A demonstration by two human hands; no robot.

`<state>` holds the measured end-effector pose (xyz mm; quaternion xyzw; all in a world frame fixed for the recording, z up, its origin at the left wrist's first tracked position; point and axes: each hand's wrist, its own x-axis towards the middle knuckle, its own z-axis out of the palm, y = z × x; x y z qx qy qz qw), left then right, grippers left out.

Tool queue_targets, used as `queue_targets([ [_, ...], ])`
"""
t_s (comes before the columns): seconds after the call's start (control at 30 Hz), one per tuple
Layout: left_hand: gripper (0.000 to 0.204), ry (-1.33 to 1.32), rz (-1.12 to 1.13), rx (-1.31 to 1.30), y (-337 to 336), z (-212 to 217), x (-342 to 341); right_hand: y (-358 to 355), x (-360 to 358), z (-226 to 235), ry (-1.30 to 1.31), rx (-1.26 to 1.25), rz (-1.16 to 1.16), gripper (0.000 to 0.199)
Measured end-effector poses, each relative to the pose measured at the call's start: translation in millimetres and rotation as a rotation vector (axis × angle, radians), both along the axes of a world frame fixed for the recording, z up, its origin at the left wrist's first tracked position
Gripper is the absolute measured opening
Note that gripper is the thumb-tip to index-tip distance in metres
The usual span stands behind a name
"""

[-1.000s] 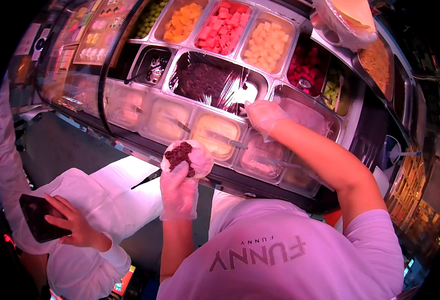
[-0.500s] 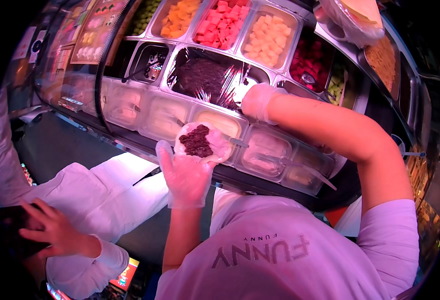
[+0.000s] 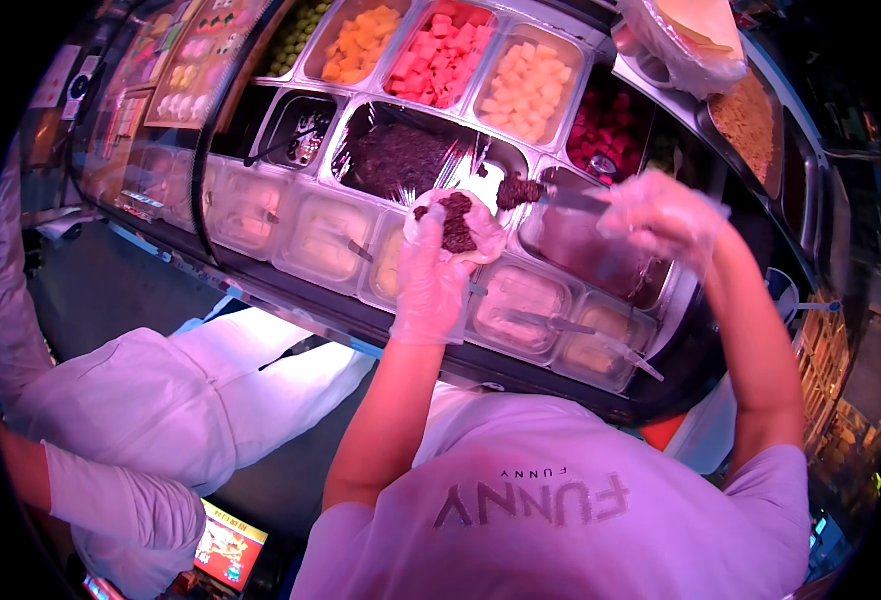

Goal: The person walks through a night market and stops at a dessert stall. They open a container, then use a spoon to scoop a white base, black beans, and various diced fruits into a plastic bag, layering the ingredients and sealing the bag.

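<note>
Two clear-gloved hands work above the trays: the left hand (image 3: 431,275) cups a pale dough round (image 3: 456,222) topped with dark paste, and the right hand (image 3: 661,215) grips a metal spoon (image 3: 561,197) whose overloaded dark lump could drop off beside the round.

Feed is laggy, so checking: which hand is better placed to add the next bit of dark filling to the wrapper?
Likely the right hand: its spoon carries dark filling beside the wrapper, which the left hand cups.
</note>
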<state>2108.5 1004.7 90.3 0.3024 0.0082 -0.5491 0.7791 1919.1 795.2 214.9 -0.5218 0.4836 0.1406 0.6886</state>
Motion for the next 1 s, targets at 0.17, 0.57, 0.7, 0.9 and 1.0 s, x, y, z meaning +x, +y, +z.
queue_targets([
  [0.17,0.038,-0.092,-0.018,-0.005,-15,22,-19,75,-30,-13,-0.166,-0.351,-0.131,0.034],
  [0.57,0.032,-0.221,0.088,0.228,-12,28,-42,157,-33,-44,-0.024,-1.597,0.584,0.069],
  [0.7,0.032,-0.174,0.136,0.283,-10,30,-39,149,-30,-45,-0.170,-1.466,0.426,0.071],
  [0.9,0.027,-0.019,0.056,0.199,5,27,-20,147,-28,-24,-0.353,-1.155,0.222,0.070],
  [1.0,0.031,0.223,-0.006,0.033,15,22,-12,157,-27,-20,-0.287,-1.388,0.354,0.067],
])
